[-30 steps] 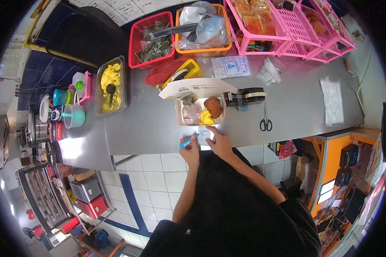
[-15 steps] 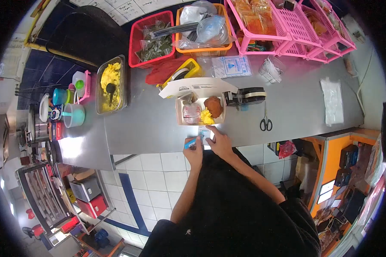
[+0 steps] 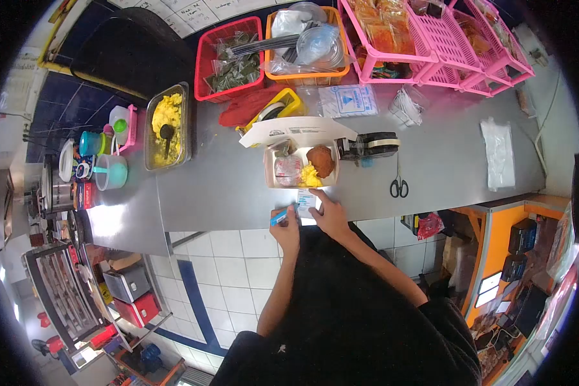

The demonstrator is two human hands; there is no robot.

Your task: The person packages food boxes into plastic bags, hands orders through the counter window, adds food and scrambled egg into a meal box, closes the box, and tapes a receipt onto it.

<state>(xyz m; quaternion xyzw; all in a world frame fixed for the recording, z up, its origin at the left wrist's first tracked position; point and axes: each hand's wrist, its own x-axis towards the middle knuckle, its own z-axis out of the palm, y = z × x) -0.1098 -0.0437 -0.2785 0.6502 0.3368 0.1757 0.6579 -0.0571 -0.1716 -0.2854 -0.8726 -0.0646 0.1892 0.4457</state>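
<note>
My left hand (image 3: 287, 228) is closed on a blue marker (image 3: 278, 218), its tip at the left edge of a small white paper slip (image 3: 306, 199) with blue marks. My right hand (image 3: 329, 213) rests on the slip's right side with its fingers apart, holding nothing. Just beyond the slip stands an open white food box (image 3: 268, 170), its lid tilted back. Inside are a brown fried piece (image 3: 320, 161), yellow food (image 3: 310, 175), a clear wrapped packet (image 3: 287, 170) and a small greenish packet (image 3: 284, 148).
Right of the box are a black tape dispenser (image 3: 374, 145) and scissors (image 3: 399, 187). A tray of yellow food (image 3: 185, 145) lies left. Red (image 3: 229, 96), orange (image 3: 307, 80) and pink baskets (image 3: 431, 61) line the back. Plastic bags (image 3: 497, 154) lie at the right.
My left hand dipped slightly to the right with the marker, then came back left. My right hand, the slip and the box have stayed in place.
</note>
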